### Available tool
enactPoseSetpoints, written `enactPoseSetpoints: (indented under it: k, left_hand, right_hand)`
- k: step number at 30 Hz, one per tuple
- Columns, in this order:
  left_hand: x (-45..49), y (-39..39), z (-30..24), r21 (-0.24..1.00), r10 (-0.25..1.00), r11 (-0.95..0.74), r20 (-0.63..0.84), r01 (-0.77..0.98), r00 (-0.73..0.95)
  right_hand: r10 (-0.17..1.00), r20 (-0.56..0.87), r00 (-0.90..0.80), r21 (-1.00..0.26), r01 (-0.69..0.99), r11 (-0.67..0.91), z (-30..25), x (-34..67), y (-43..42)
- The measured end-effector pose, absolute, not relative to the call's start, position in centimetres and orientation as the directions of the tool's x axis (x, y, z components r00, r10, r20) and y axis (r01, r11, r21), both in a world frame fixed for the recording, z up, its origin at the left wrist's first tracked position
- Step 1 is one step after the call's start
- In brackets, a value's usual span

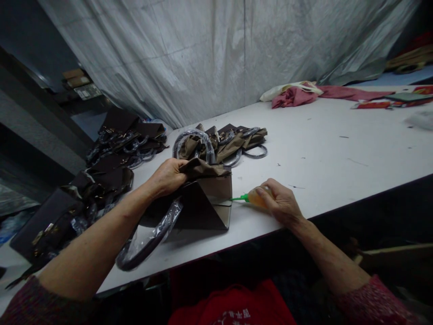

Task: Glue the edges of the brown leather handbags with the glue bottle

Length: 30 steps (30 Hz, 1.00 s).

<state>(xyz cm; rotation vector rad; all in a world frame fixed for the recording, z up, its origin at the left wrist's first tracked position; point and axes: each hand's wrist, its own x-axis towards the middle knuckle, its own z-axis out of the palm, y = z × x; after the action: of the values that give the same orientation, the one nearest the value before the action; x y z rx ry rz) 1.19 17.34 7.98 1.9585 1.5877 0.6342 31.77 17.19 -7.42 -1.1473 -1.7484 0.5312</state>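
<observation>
Snugly within right-hand fingers (274, 187), a green-nozzled bottle (254, 197) beside a bag (196, 207)

Here's the left hand (169, 177) gripping brown cloth (204, 169) atop a dark bag (198, 208), 1 plastic-wrapped handle (150, 247) looping toward the near edge of the white table (321, 153)! Across, the right hand (283, 203) holds an amber bottle (257, 197), its green nozzle (242, 197) at the bag's side edge, with more bags (233, 146) heaped behind and to the left.
</observation>
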Motion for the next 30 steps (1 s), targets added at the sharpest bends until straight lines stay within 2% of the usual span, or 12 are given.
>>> enactPoseSetpoints:
  k: [4,8,12,30]
  left_hand:
    - [1.4,17.0,7.9,0.702,0.979,-0.170,0.041,0.692,0.199]
    - [1.3,16.8,7.6,0.680,0.981,-0.172,0.052,0.713,0.187]
    - [1.1,16.9,7.4,0.659,0.982,-0.178,0.067,0.731,0.179]
    - [0.7,16.6,6.9,0.678,0.978,-0.205,0.120,0.706,0.170]
  right_hand:
    - [0.893,0.430,-0.132,-0.769,0.465,0.439,-7.2,31.7,17.7]
    - [0.886,0.453,-0.098,-0.754,0.488,0.439,-6.9,31.3,17.6]
    - [0.885,0.436,-0.165,-0.741,0.492,0.457,-6.0,31.0,17.4]
    - [0.932,0.350,-0.099,-0.803,0.480,0.352,-5.9,31.5,17.3]
